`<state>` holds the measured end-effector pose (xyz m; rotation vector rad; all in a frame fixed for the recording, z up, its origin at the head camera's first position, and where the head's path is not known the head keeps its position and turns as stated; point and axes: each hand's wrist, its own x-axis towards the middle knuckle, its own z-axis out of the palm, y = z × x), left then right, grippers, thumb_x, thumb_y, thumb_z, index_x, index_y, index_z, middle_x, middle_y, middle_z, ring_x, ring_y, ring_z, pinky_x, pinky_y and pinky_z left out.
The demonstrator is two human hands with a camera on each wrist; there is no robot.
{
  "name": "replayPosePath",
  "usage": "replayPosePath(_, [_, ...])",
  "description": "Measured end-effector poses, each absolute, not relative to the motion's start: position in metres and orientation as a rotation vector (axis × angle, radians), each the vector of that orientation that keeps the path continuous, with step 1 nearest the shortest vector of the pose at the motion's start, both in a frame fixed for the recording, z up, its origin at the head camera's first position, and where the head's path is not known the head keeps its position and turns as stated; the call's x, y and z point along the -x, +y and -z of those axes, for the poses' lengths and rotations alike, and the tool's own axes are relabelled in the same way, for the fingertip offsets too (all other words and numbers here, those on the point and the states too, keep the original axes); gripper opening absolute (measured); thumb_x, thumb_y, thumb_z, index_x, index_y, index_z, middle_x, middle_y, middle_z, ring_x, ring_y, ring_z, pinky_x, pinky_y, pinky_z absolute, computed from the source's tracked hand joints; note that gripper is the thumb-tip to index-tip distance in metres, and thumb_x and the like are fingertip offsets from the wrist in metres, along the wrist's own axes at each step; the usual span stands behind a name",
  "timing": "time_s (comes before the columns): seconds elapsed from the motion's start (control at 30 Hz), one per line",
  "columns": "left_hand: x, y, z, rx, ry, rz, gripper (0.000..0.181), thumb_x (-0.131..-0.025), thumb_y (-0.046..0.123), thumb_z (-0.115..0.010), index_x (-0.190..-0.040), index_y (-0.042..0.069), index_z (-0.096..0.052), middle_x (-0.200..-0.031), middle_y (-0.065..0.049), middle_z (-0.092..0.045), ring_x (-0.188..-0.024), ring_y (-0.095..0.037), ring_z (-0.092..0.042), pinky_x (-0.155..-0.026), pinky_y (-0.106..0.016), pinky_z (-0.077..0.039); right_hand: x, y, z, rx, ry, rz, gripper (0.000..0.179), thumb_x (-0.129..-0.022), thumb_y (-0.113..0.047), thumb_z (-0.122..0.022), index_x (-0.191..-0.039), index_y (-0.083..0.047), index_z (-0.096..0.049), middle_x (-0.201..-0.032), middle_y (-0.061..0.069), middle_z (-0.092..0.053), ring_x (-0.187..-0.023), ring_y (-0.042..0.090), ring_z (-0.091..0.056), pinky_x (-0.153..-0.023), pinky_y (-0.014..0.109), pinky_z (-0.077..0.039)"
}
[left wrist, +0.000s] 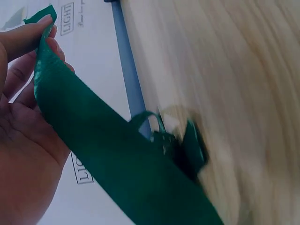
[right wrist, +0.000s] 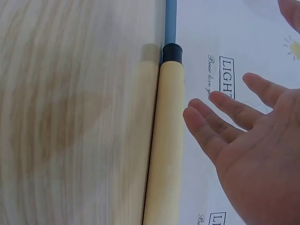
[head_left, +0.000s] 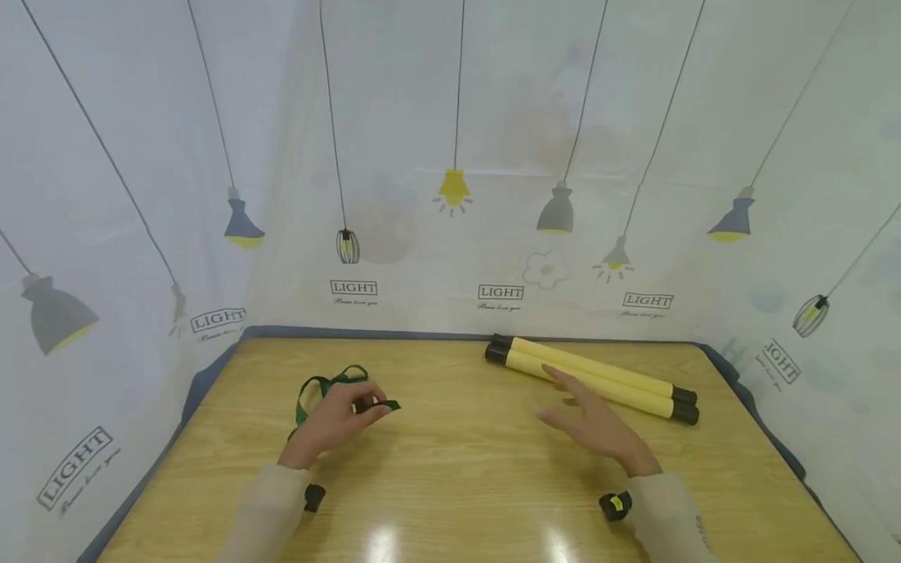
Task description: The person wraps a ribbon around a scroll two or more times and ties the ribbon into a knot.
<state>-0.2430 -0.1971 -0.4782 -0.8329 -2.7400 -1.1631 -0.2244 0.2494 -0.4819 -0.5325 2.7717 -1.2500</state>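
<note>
A green ribbon (left wrist: 93, 122) hangs from my left hand (head_left: 339, 414), its end pinched between thumb and fingers. In the left wrist view the band runs wide and smooth from the fingertips toward the lower right. More of the ribbon (head_left: 301, 399) lies in loops on the table, behind and left of that hand. My right hand (head_left: 587, 418) is held over the table with its fingers spread and nothing in it. Close to it lie two yellow rods (head_left: 591, 375) with black end caps, side by side; one rod (right wrist: 166, 136) shows along the right wrist view.
The wood-grain table (head_left: 450, 469) has a blue edge at the back and sides. A white curtain (head_left: 422, 94) printed with lamps and lettering surrounds it on three sides. Black bands (head_left: 615, 506) sit at the wrists, by the pale sleeves.
</note>
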Motion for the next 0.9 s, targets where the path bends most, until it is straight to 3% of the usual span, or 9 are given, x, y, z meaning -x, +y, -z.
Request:
replayPosePath(0.1, [0.246,-0.185,0.480,0.840,-2.755,1.194,0.007,-0.098,0.033,-0.070,-0.100,0.027,-0.071,-0.079,0.009,-0.061,-0.065,-0.006,-0.053,-0.060,-0.026,-0.046,0.225,0.244,0.482,0.556,2.745,1.280,0.080,-0.099,-0.051,-0.064,-0.163,-0.024,-0.026,-0.163,0.018,-0.037,-0.137,0.050,-0.048,-0.108,0.065,-0.042])
replayPosePath(0.33, [0.249,-0.156,0.483,0.861,-2.809,1.247,0.008,-0.100,0.032,-0.068,-0.099,0.025,-0.072,-0.071,0.008,-0.059,-0.057,-0.004,-0.048,-0.058,-0.024,-0.044,0.226,0.230,0.478,0.600,2.729,1.312,0.078,-0.098,-0.052,-0.065,-0.161,-0.020,-0.032,-0.163,0.008,-0.040,-0.138,0.038,-0.052,-0.109,0.060,-0.044])
replayPosePath(0.57, [0.248,-0.133,0.482,0.889,-2.823,1.279,0.012,-0.100,0.032,-0.067,-0.097,0.022,-0.073,-0.065,0.007,-0.054,-0.053,-0.002,-0.041,-0.054,-0.022,-0.040,0.229,0.215,0.474,0.623,2.683,1.352,0.073,-0.099,-0.049,-0.065,-0.159,-0.020,-0.034,-0.155,0.012,-0.049,-0.134,0.038,-0.056,-0.110,0.058,-0.044])
replayPosePath(0.9, [0.250,-0.104,0.487,0.927,-2.857,1.304,0.010,-0.101,0.032,-0.066,-0.098,0.025,-0.071,-0.065,0.009,-0.053,-0.054,-0.002,-0.042,-0.053,-0.021,-0.040,0.233,0.187,0.475,0.719,2.629,1.344,0.059,-0.100,-0.045,-0.065,-0.148,-0.015,-0.049,-0.136,0.011,-0.067,-0.117,0.029,-0.068,-0.099,0.051,-0.054])
